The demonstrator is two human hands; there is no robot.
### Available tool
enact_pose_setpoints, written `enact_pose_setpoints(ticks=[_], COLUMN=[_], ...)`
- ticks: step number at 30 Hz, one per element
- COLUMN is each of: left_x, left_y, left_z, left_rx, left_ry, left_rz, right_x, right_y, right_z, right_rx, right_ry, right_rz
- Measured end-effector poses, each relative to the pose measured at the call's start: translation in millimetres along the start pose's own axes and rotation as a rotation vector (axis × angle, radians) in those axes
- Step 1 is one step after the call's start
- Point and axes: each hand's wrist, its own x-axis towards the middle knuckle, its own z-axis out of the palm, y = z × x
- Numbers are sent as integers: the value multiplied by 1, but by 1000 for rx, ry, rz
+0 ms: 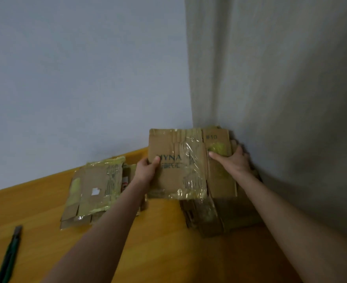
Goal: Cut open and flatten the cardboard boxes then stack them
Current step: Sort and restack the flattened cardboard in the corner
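Head view: 2 hands hold 1 flattened cardboard box above the far right corner of the wooden desk, its printed, tape-covered face turned up toward the camera. The left hand grips the box's left edge, thumb on the face beside the dark lettering and fingers hidden behind the board. The right hand grips near the right edge, thumb laid across the face below a "#10" mark and fingers curled round the side.

Under and just behind the held box, a stack of flattened cardboard lies in that same corner, close against the grey curtain. Another flattened box with yellowish tape lies along the desk's far edge, left of the left forearm, near the pale wall. A dark green utility knife lies on the desk at the near left, well apart from the cardboard.
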Motion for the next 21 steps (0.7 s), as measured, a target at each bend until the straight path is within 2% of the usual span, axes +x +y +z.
enact_pose_setpoints(ticks=[3, 8, 12, 16, 21], left_x=[7, 9, 10, 12, 19], left_y=[21, 35, 44, 48, 50], left_z=[-33, -99, -141, -180, -237], left_rx=[-39, -148, -208, -246, -190], left_ry=[56, 129, 243, 239, 251], left_rz=[48, 85, 131, 154, 155], right_x=[-1, -20, -51, -72, -84], right_y=[-38, -93, -124, -150, -189], right_z=[6, 40, 68, 89, 122], right_rx=[154, 193, 1, -176, 269], right_ry=[-85, -88, 65, 164, -124], right_rz=[-8, -35, -146, -300, -287])
